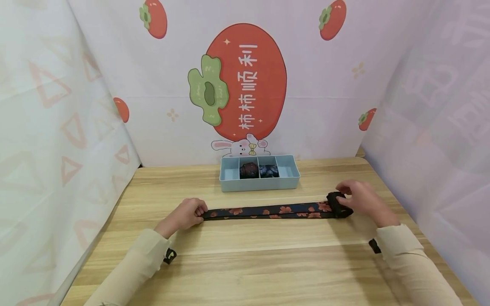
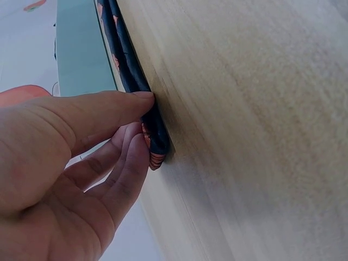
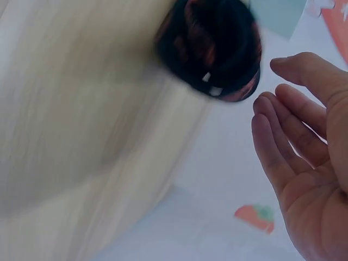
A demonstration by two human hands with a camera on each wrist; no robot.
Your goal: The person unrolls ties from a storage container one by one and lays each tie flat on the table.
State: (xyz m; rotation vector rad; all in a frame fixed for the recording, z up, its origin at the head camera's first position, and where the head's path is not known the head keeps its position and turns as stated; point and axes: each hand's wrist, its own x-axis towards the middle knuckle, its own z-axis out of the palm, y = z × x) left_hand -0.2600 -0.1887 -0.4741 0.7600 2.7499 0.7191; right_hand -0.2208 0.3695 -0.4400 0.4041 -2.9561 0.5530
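On wood-grain counter (image 1: 245, 263) | left fingers (image 2: 128, 157) pinch dark floral fabric strip (image 1: 264, 211); right fingers (image 3: 269, 138) wide | coil (image 3: 212, 54) part-wound, I judge; flat stretch left

The tie (image 1: 268, 211) lies on the table (image 1: 245, 263), between my left hand (image 1: 187, 213) and right hand (image 1: 363, 199). Behind it is the box (image 1: 260, 184), with rolls (image 1: 249, 171) inside.

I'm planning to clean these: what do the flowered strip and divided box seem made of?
Flowered strip: apparently smooth, low-sheen fabric, given how it folds and rolls; fibre unclear. Divided box: probably plastic, matte, judging by its even pale-blue colour and thin-walled shape.
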